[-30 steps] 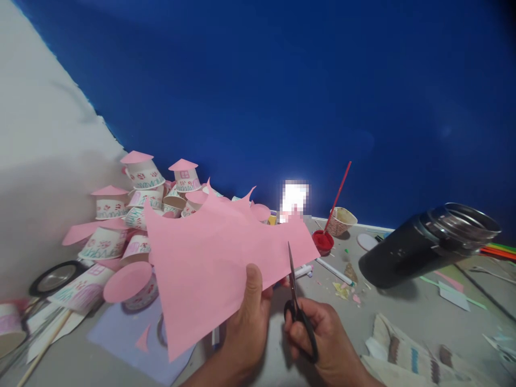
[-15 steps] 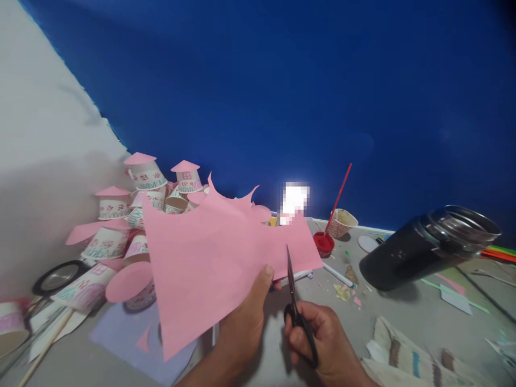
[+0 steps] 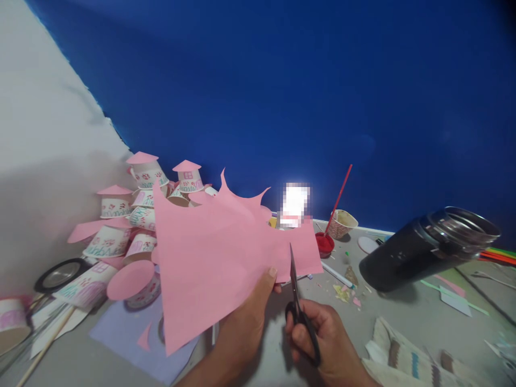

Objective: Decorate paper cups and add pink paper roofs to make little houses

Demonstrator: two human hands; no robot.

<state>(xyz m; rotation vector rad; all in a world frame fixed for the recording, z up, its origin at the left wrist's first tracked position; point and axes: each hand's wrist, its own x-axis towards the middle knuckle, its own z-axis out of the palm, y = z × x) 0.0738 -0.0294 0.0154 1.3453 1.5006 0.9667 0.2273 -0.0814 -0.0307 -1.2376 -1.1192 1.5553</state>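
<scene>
A large sheet of pink paper [image 3: 209,258] is held up over the table, its top edge cut into curved scallops with sharp points. My left hand [image 3: 252,312] pinches its lower edge, thumb on the near face and fingers behind. My right hand [image 3: 318,333] grips a pair of black-handled scissors [image 3: 295,285], fingers through the loops. The blades point up and overlap the paper's right part, just right of my left thumb. They look nearly closed, and how far the paper lies between them is hard to make out.
Several decorated paper cups with pink cone roofs [image 3: 188,174] are piled at left. A purple sheet [image 3: 124,344] lies in front. On the right are a dark flask [image 3: 419,250], a red pot [image 3: 324,245] with a stick, a paper cup [image 3: 342,223], a cloth [image 3: 403,349] and paper scraps.
The pink paper has swung slightly to the right, its right end tilting down. The scissors have stayed almost in place, with the blades at the paper's right part.
</scene>
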